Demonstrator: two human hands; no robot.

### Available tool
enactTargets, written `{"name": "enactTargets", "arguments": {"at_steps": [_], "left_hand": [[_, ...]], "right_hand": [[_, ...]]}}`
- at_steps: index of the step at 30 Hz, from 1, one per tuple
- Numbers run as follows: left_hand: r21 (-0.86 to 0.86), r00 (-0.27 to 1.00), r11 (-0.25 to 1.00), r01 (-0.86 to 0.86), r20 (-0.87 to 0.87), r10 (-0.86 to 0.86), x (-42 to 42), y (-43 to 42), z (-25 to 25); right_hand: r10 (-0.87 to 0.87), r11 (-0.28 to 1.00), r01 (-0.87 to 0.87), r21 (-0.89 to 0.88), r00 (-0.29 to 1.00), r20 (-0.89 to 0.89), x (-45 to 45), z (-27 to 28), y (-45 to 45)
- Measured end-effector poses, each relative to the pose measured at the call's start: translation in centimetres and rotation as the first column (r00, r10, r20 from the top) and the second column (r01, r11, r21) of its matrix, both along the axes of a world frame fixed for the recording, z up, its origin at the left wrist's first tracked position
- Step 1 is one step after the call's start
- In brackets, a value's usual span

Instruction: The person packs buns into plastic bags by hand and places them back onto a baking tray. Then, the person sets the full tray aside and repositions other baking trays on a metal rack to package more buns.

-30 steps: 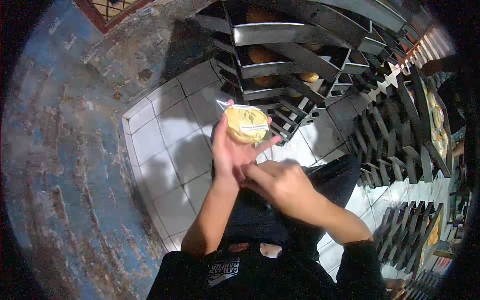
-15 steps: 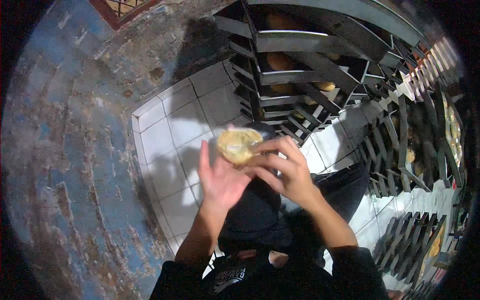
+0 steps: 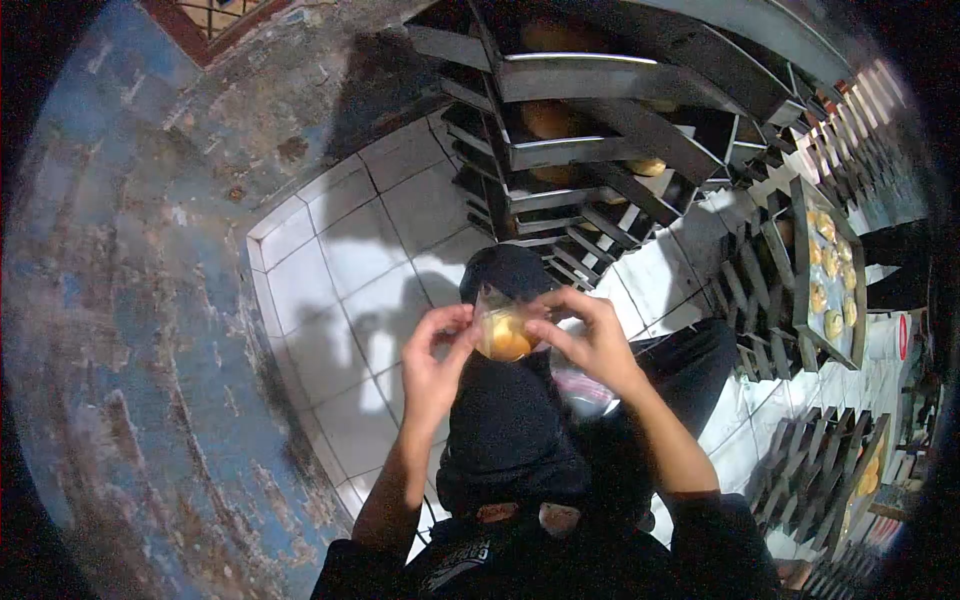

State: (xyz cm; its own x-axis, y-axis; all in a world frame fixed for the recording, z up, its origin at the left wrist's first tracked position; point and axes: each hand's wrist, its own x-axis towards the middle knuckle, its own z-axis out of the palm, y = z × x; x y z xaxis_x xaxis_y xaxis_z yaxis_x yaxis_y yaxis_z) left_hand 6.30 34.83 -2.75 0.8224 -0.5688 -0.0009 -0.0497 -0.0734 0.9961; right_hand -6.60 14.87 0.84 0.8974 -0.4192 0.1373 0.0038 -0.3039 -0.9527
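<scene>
Between my two hands, above my dark-trousered legs, is a golden bun (image 3: 508,338) inside a clear plastic bag (image 3: 489,303). My left hand (image 3: 433,352) pinches the bag's left edge between thumb and fingers. On the opposite side, my right hand (image 3: 588,338) grips the bag's right edge, its thumb close to the bun. A bundle of clear plastic packaging (image 3: 583,392) with pinkish marks lies on my lap, just below my right hand.
Tall stacks of dark metal trays (image 3: 590,150) rise ahead and to the right, some with buns inside. A tray of glossy buns (image 3: 832,275) faces me at right. White floor tiles (image 3: 350,240) meet a worn blue wall (image 3: 130,330) on the left.
The bun has come lower and nearer my lap, now showing its golden side. My left hand went from an opened palm under it to a pinch. The right-hand tray now shows its buns fully.
</scene>
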Motion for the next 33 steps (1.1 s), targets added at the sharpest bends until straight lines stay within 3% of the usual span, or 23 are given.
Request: {"name": "enactTargets", "arguments": {"at_steps": [3,6,7,9,10,11,13,14,15,16,18,20,22,23,26,29,32,33], "left_hand": [[0.042,0.992,0.998,0.053,0.113,-0.057,0.5,-0.3,-0.5],[0.076,0.998,0.995,0.057,0.006,-0.058,0.0,1.0,0.7],[0.078,0.998,0.995,0.055,0.004,-0.056,0.4,1.5,1.0],[0.131,0.951,0.976,0.176,-0.277,-0.134,0.4,3.1,1.3],[0.121,0.938,0.978,0.171,-0.324,-0.124,0.3,2.7,0.4],[0.122,0.936,0.977,0.173,-0.329,-0.125,0.2,2.6,0.3],[0.058,0.947,0.986,0.156,-0.294,-0.133,0.5,2.5,0.2],[-0.046,0.957,0.971,0.233,-0.166,-0.237,0.4,3.0,0.3],[-0.034,0.955,0.972,0.232,-0.184,-0.234,0.1,3.6,-0.3],[0.057,0.964,0.968,0.246,-0.116,-0.238,-0.2,4.1,-1.3],[0.179,0.967,0.950,0.255,-0.022,-0.255,-1.5,4.9,-3.2],[0.208,0.969,0.946,0.248,-0.044,-0.244,-2.7,5.2,-4.5],[0.293,0.976,0.931,0.218,-0.042,-0.215,-3.7,5.6,-5.0],[0.295,0.975,0.930,0.219,-0.049,-0.215,-3.8,5.5,-4.9],[0.371,0.979,0.908,0.193,-0.012,-0.203,-3.5,4.9,-4.5],[0.439,0.977,0.877,0.197,-0.010,-0.214,-3.2,4.2,-4.5],[0.461,0.972,0.857,0.232,-0.080,-0.220,-2.8,3.5,-4.2],[0.405,0.970,0.881,0.244,-0.102,-0.221,-2.8,3.5,-4.7]], "right_hand": [[-0.001,1.000,0.002,0.031,0.999,-0.035,0.3,0.0,-0.2],[-0.011,0.991,0.028,0.132,0.992,-0.125,-1.3,1.1,-0.5],[-0.022,0.871,0.110,0.479,0.982,-0.185,-2.1,1.8,-0.8],[0.008,0.877,0.153,0.454,0.943,-0.334,-2.3,2.2,-1.6],[-0.024,0.856,0.206,0.475,0.932,-0.361,-2.0,1.1,-1.6],[-0.042,0.869,0.171,0.464,0.960,-0.277,-1.6,-0.5,-1.8],[-0.089,0.919,0.139,0.370,0.985,-0.148,-2.0,-1.6,-1.9],[-0.047,0.981,0.060,0.187,0.996,-0.073,-2.7,-1.7,-2.2],[0.008,1.000,-0.008,-0.005,1.000,-0.009,-3.6,-1.8,-2.3],[0.025,0.999,-0.022,-0.033,0.995,0.101,-3.9,-3.4,-2.0],[0.036,0.999,-0.037,-0.012,0.998,-0.046,-5.5,-5.8,-1.1],[0.028,0.999,-0.032,-0.020,0.990,-0.138,-6.2,-7.3,-1.1],[-0.044,0.984,0.084,0.155,0.968,-0.248,-6.6,-7.1,0.0],[-0.058,0.930,0.169,0.326,0.944,-0.325,-6.7,-7.8,0.3],[-0.039,0.917,0.177,0.357,0.932,-0.361,-6.2,-8.3,-0.4],[0.093,0.871,0.131,0.474,0.903,-0.420,-6.1,-9.6,-0.9],[0.257,0.653,0.223,0.724,0.834,-0.489,-5.4,-9.2,-1.6],[0.255,0.656,0.221,0.722,0.835,-0.487,-5.4,-8.1,-1.6]]}}
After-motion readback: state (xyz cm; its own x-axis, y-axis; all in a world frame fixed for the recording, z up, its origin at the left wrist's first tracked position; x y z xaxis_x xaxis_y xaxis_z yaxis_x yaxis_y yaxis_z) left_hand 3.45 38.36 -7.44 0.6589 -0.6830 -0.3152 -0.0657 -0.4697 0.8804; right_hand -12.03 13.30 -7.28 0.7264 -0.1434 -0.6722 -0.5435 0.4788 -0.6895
